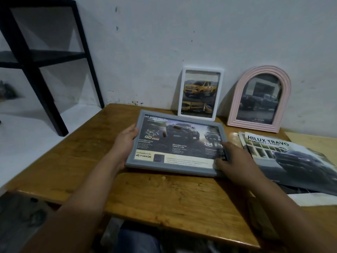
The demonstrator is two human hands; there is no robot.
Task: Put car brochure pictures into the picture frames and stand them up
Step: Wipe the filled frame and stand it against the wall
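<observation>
Forearms reach in from the near edge over a wooden bench [164,194]. Left hand [125,141]: grip closed on the left side of the grey frame [175,171], thumb over the front rim, fingers out of sight behind. Right hand [231,159]: grip on the frame's lower right corner, fingers curled over rim and glass. Grey frame: landscape, brochure picture already inside, held tilted in mid-bench, whether its near edge touches the wood is unclear. White frame [200,69] and pink frame [237,99]: filled, upright against the wall [182,33]. Brochures [291,157]: flat, right of the grey frame. Step in hand, as judged: standing the grey frame. Advice: hold by the rims, keep fingers off the glass, seat the lower edge first, then lean it to the wall left of the white frame.
</observation>
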